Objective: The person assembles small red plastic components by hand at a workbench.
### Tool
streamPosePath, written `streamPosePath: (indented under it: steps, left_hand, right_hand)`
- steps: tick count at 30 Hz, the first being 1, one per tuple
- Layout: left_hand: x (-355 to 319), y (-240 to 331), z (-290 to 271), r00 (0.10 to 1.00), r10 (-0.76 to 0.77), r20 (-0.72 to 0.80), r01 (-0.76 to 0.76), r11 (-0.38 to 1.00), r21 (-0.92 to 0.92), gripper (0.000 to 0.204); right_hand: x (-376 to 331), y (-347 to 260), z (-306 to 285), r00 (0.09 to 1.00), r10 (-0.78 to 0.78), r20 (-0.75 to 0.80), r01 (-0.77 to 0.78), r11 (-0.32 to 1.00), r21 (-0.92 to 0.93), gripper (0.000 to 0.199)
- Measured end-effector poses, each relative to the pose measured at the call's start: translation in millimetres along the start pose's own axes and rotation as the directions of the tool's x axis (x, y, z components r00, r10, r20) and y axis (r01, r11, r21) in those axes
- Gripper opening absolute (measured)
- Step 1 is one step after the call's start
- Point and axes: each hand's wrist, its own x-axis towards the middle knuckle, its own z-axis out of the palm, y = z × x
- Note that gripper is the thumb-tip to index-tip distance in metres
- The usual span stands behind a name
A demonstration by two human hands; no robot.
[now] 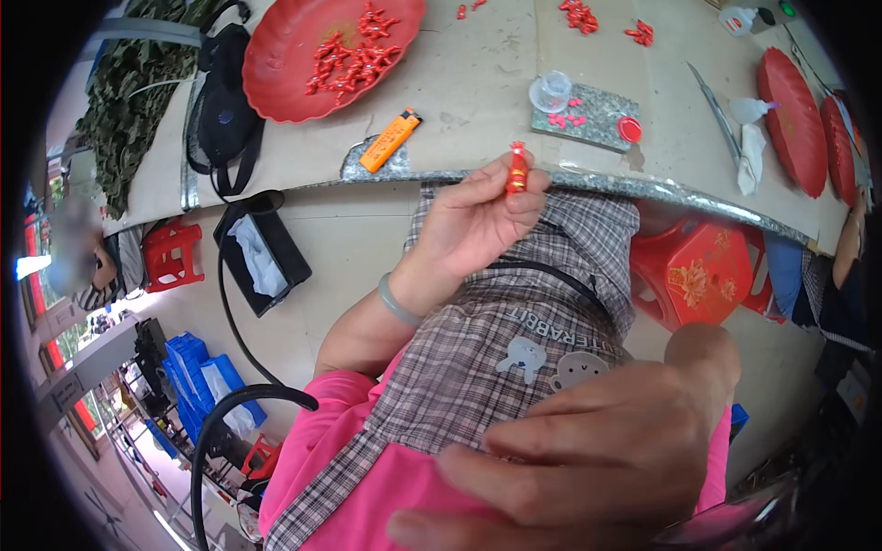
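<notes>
A small red figurine with gold bands (517, 173) stands upright between the thumb and fingers of my left hand (478, 220), just off the table's near edge. My right hand (611, 450) is raised close to the camera in front of the plaid apron (441, 367). Its fingers are spread and partly blurred, and nothing shows in them. Beyond the left hand, a stone slab (602, 129) bears a clear cup (551, 90), several pink bits (567, 119) and a red round cap (630, 129).
A scalloped red tray (266, 83) holds several red figures (349, 64); more red figures (579, 16) lie at the back. An orange box-like item (390, 140), a black pouch (227, 119), a long metal tool (715, 106) and red plates (792, 124) lie around. A red stool (703, 275) stands right.
</notes>
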Motion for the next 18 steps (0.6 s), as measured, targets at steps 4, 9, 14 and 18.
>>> streamPosePath:
  steps: [4,9,14,18]
  left_hand:
    - [2,2,0,0.999,0.009,-0.032,-0.009,1.000,-0.007,0.024]
    - [-2,7,2,1.000,0.022,0.019,-0.022,1.000,0.014,0.026]
    - [-3,7,5,0.998,0.054,0.011,-0.055,0.991,0.121,0.029]
    - [-6,14,7,0.991,0.134,0.006,-0.130,0.947,0.294,0.030]
  right_hand:
    - [13,14,18,0.998,0.058,0.030,-0.065,0.821,0.567,0.058]
    - [14,12,10,0.999,0.021,-0.049,0.008,0.842,0.539,0.065]
    - [-15,34,21,0.929,-0.367,0.047,0.370,0.922,-0.115,0.098]
    - [-9,25,12,0.935,-0.202,-0.292,0.172,0.977,-0.124,0.032]
